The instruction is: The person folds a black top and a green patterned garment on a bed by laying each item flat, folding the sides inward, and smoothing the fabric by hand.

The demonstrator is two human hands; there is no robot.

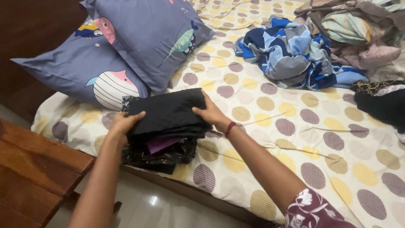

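A folded black garment (168, 110) lies on top of a small stack of dark folded clothes (162, 153) near the front edge of the bed. My left hand (123, 123) grips the garment's left side. My right hand (212, 113), with a red band at the wrist, holds its right side. A purple piece (160, 144) shows between the layers of the stack.
The bed has a white sheet with yellow and purple dots (295, 139). Two blue-grey pillows with fish prints (126, 50) lean at the left. A heap of unfolded clothes (295, 52) lies at the back right, dark fabric (379, 103) at the right edge. A wooden table (33, 169) stands at the lower left.
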